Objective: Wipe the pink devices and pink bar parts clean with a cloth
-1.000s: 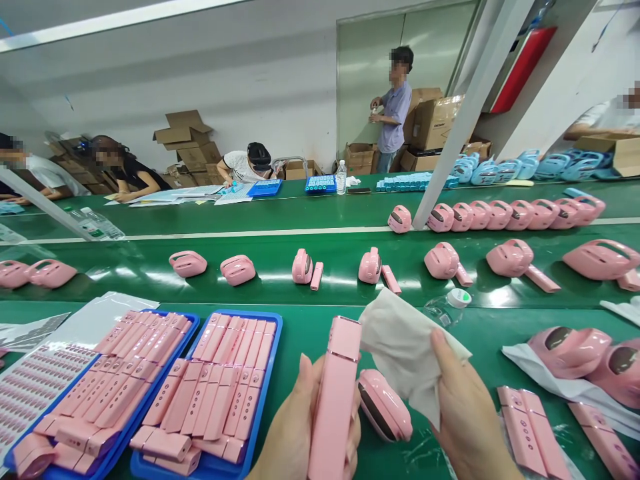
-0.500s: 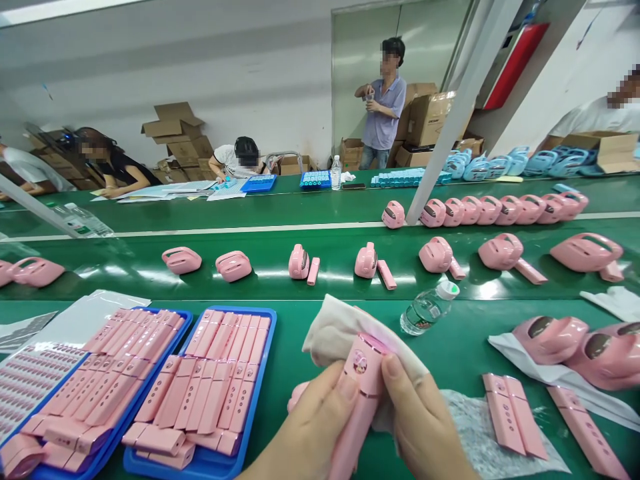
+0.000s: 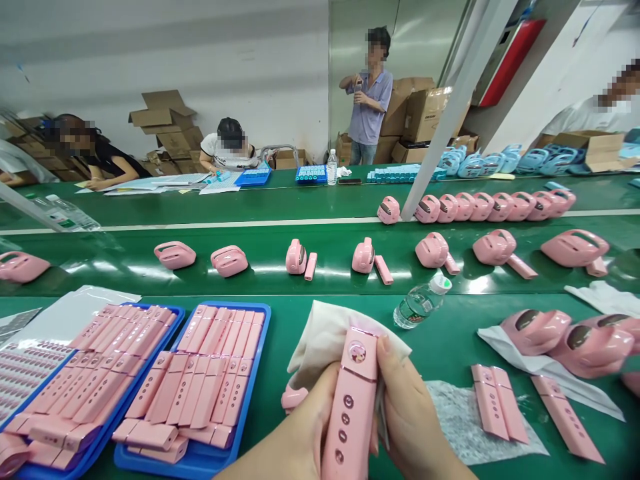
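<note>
A pink handle-shaped part [image 3: 350, 407] stands tilted up in front of me, with a round picture sticker near its top and several round button marks down its face. My left hand [image 3: 305, 420] is closed around its left side, the fingers mostly hidden behind it. A white cloth [image 3: 317, 333] lies bunched behind the part. My right hand [image 3: 415, 407] is closed on the cloth, its thumb against the part's upper right edge. Just left of my hands, a small pink piece [image 3: 294, 398] is partly covered by my left wrist.
Two blue trays [image 3: 267, 320] [image 3: 180, 320] of similar pink parts stand at left beside a sticker sheet [image 3: 30, 380]. A water bottle [image 3: 423, 303] lies tilted beyond my right hand. Pink housings [image 3: 595, 350] and loose handles [image 3: 567, 417] lie at right. More housings line the green belt [image 3: 265, 267]; people are behind.
The pink part has turned so its button face now points at me. My left thumb has left the sticker, which is uncovered. The view has shifted slightly.
</note>
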Available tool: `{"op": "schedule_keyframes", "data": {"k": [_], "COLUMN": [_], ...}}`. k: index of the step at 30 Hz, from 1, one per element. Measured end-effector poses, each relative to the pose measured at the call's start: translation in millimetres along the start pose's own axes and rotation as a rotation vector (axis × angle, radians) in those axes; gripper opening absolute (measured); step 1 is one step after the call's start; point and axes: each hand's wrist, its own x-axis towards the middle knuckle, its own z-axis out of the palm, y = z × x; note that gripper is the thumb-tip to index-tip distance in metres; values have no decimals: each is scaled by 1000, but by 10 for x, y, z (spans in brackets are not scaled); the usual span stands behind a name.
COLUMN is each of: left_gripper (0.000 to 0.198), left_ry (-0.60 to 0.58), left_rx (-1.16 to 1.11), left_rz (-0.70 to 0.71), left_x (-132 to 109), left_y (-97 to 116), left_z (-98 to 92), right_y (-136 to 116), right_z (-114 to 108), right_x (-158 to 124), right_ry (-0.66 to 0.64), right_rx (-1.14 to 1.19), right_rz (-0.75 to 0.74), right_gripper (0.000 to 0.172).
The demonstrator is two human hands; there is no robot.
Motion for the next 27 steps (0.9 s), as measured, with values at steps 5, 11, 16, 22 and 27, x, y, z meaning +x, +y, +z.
{"op": "schedule_keyframes", "data": {"k": [5,11,16,22,27], "left_gripper": [81,55,66,62,66], "left_ry": [2,-94,-36,90,76], "left_rx": [1,-150,-321,-372,-248], "left_rz": [54,195,233,367,381], "left_x": [-77,-56,-73,-117,-135], "left_y": [54,21,90,267,261], "left_z": [79,45,68,-55,-59], "right_y": [-43,-82,-30,-80,-153], "right_z": [36,-116,-174,-422,-628], "right_x": [59,131,123,182,296], "right_ry": [96,14,-464,-775,-9], "right_rx": [100,-64,-853,-943,-756], "right_rz": [-40,-317,-1053,-998,-431], "right_gripper": [32,46,51,39,36]}}
